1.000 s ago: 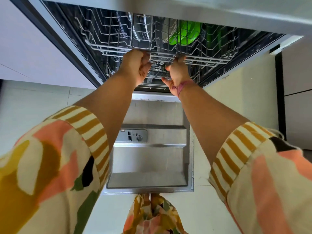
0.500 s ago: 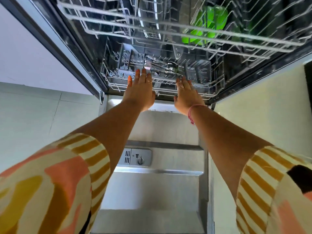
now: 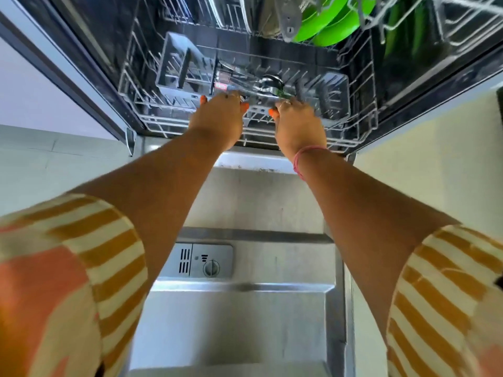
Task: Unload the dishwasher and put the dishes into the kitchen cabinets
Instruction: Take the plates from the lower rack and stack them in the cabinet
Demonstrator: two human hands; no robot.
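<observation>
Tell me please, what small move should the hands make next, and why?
Probably pull the white wire lower rack out over the open steel door. Left hand and right hand are both at its front edge, and it sits inside, with grey cutlery baskets.

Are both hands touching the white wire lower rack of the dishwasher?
Touching. The head view shows the left hand and right hand with fingers curled over the front rail of the white wire lower rack.

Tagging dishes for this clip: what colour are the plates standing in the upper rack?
Bright green plates, clearest in the head view, at top right.
</observation>
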